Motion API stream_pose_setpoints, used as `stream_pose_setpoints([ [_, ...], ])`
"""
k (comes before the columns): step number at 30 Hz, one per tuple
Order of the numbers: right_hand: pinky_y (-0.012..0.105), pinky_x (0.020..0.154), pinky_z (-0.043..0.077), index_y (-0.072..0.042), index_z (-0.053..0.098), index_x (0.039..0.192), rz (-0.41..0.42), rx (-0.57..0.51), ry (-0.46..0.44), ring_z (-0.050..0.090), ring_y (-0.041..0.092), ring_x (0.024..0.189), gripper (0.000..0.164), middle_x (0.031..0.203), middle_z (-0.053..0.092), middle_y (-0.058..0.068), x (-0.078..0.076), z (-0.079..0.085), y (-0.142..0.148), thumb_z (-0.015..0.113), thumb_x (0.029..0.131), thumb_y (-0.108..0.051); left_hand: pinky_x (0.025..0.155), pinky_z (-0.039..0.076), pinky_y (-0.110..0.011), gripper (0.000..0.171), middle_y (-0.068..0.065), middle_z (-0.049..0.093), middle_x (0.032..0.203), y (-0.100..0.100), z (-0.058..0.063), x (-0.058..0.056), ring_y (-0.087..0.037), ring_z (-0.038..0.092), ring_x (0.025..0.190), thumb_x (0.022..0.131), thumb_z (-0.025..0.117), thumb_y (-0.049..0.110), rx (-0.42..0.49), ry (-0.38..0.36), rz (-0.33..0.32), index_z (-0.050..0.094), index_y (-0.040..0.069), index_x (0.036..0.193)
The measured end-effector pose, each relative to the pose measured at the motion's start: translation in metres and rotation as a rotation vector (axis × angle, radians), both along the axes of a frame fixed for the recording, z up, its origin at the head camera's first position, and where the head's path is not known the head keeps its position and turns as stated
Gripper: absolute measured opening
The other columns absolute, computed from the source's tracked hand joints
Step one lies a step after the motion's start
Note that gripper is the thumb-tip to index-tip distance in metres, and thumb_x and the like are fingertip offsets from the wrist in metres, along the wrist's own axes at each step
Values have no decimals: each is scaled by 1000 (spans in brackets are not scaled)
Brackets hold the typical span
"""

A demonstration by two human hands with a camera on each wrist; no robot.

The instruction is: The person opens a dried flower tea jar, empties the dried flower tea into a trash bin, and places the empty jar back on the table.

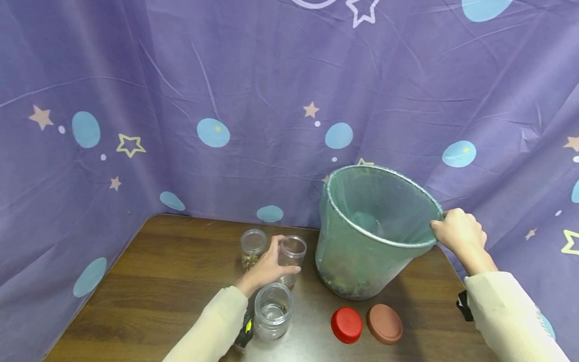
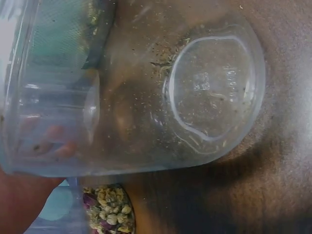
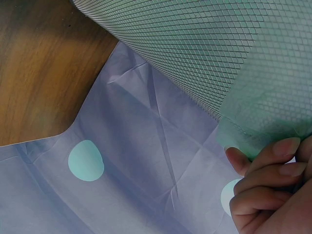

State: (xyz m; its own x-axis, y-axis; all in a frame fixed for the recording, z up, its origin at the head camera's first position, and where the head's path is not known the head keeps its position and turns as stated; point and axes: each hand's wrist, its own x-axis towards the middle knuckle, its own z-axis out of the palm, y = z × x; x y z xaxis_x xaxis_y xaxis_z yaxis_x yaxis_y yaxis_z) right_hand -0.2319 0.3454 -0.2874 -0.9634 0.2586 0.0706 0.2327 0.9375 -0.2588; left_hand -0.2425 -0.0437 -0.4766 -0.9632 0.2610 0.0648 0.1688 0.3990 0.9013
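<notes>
My left hand (image 1: 267,269) grips a clear plastic jar (image 1: 293,247), thumb on the near side and fingers round the far side. Close in front of the wrist stands a second, open clear jar (image 1: 273,317); it fills much of the left wrist view, with small dry crumbs about its base (image 2: 214,90). A third jar (image 1: 253,243), holding dried flower buds (image 2: 109,209), stands to the left of the hand. With my right hand (image 1: 461,232) I hold the rim of a mesh wastebasket (image 1: 362,251) lined with a green bag (image 3: 278,92). The basket leans toward the right.
A red lid (image 1: 347,325) and a brownish-pink lid (image 1: 384,324) lie in front of the basket on the wooden table (image 1: 181,281). Dark plant bits (image 1: 346,286) show through the basket's lower wall. A purple patterned curtain (image 1: 253,166) hangs right behind the table.
</notes>
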Motion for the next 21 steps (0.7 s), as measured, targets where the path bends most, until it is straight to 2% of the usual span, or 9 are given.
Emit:
stream_pose_setpoints([
  [8,55,61,43,-4,57,72,-6,-4,3,56,60,95,26,103,59,38,-1,0,-1,50,84,-27,106,42,-58,84,-28,54,133,-4,-9,1,-41,52,128,78,82,22,86,-77,26,29,9,142],
  [14,55,62,43,-3,60,77,-6,-4,-5,56,60,97,27,105,59,38,-1,0,-1,50,84,-27,104,44,-55,83,-25,54,133,-8,-16,0,-38,51,128,79,81,16,202,-157,23,29,10,144],
  [21,56,62,43,-3,61,79,-13,-3,-5,55,61,98,27,106,59,38,0,0,0,50,84,-27,108,41,-57,86,-24,54,133,-9,-22,-3,-38,51,129,78,82,17,196,-175,10,29,12,146],
])
